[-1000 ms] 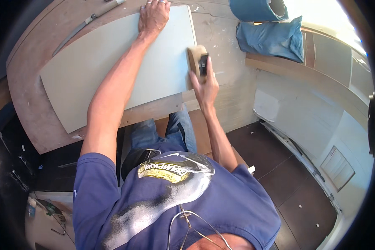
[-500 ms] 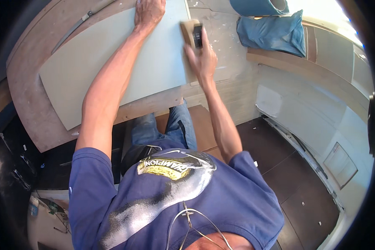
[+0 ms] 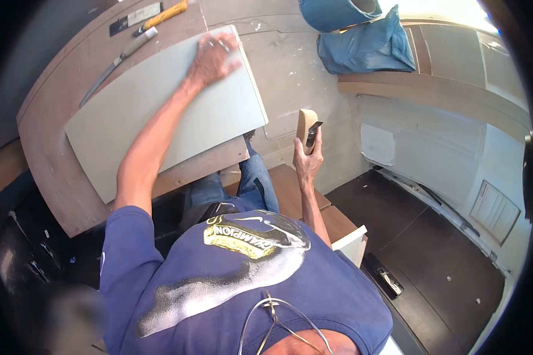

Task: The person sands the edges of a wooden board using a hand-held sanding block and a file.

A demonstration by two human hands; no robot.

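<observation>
A pale grey-green rectangular panel (image 3: 160, 112) lies flat on a brown wooden workbench (image 3: 53, 165). My left hand (image 3: 213, 56) presses palm-down on the panel near its far right corner, fingers spread. My right hand (image 3: 308, 155) is off the panel, to the right of its near right corner, and grips a small wooden block tool (image 3: 306, 127) with a dark part on its side, held upright in the air.
A yellow-handled tool (image 3: 166, 13), a long blade-like tool (image 3: 115, 62) and a dark flat piece (image 3: 135, 16) lie along the bench's far edge. A blue container (image 3: 337, 12) and a blue bag (image 3: 367, 47) sit at the far right. Dark flooring (image 3: 432, 248) lies to the right.
My right hand has pulled the wooden block back off the panel's right edge toward me and lifted it clear. My left hand stays pressed on the panel; the view has shifted.
</observation>
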